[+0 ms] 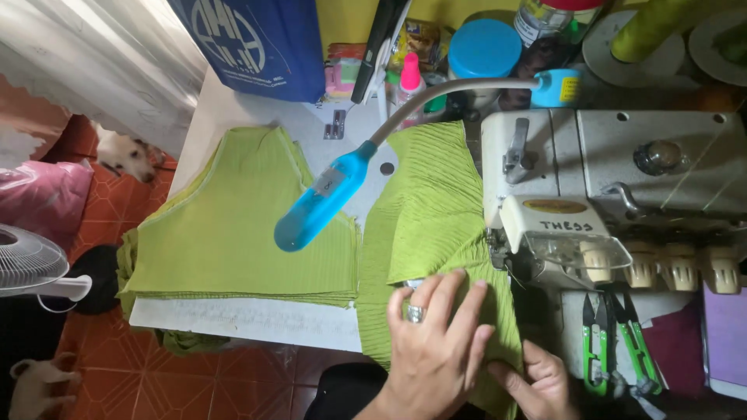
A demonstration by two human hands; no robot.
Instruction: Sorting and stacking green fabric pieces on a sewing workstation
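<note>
A piece of ribbed green fabric [424, 218] lies on the white table in front of a white sewing machine [607, 187]. My left hand [436, 342], with a ring on one finger, presses flat on the near part of this fabric, fingers spread. Just to its right, my right hand [541, 381] pinches the fabric's lower edge. The cloth runs up to the machine's presser area [498, 253].
A stack of cut green fabric pieces [233, 233] lies at the left of the table. A blue flexible lamp [315, 206] hangs over the middle. Green thread snips [595, 342] lie at right. Jars and bottles stand at the back. A fan [27, 264] and a dog [124, 155] are on the floor at left.
</note>
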